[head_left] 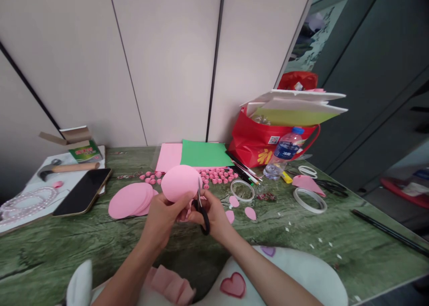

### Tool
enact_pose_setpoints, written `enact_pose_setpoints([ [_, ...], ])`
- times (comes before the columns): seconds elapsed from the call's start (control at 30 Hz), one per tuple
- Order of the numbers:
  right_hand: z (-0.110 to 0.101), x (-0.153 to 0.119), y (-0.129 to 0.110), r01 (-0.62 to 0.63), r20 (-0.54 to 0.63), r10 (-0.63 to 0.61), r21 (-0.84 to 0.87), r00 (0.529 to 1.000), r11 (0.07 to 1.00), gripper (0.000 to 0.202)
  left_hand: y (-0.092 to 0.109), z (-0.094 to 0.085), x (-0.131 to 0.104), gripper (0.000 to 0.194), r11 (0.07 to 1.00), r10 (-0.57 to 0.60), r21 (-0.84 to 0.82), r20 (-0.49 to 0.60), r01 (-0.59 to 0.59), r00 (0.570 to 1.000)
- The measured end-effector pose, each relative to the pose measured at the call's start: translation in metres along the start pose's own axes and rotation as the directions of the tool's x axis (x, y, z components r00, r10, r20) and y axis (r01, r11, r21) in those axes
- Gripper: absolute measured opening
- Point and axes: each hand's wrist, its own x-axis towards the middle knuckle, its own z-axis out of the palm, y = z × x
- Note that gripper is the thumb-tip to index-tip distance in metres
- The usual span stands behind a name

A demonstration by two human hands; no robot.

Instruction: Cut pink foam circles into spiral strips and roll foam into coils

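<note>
A round pink paper disc [180, 183] is pinched in my left hand [170, 210], held up above the table. My right hand [211, 212] has its fingers in the black handles of a pair of scissors [204, 218], whose blades point up at the disc's right edge. How far the blades are apart is hard to make out. To the left of my hands lies a stack of pink paper discs [129, 201]. Behind them sit many small pink rolled paper pieces [219, 176]. A few pink petal-shaped cutouts [250, 213] lie to the right.
Tape rolls [242, 190] and a water bottle [284, 153] are on the right, by a red bag [250, 138]. Pink and green sheets [204, 154] lie at the back. A phone [83, 193], a hammer [69, 168] and strung beads [30, 201] are at left.
</note>
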Motion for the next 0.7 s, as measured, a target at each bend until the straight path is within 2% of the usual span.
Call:
enact_pose_setpoints([
  [0.27, 0.0041, -0.0001, -0.0077, -0.043, -0.043, 0.043, -0.011, 0.998, 0.999, 0.049, -0.0008, -0.0008, 0.0016, 0.029, 0.999, 0.043, -0.017, 0.028, -0.042, 0.999],
  [0.4, 0.0046, -0.0008, -0.0081, -0.047, -0.024, 0.046, -0.008, 0.999, 0.999, 0.048, -0.0016, -0.001, 0.0009, 0.026, 0.998, 0.055, -0.021, 0.071, -0.054, 0.996],
  [0.57, 0.0049, -0.0021, -0.0079, -0.057, 0.008, 0.057, -0.013, 0.998, 0.998, 0.049, -0.0025, -0.0018, 0.0013, 0.029, 0.998, 0.068, 0.001, 0.009, -0.068, 0.998],
  [0.7, 0.0035, -0.0021, -0.0091, -0.008, 0.009, 0.008, -0.019, 1.0, 1.0, 0.051, -0.0017, -0.0029, 0.0021, 0.028, 0.997, 0.035, 0.064, -0.016, -0.034, 0.999],
])
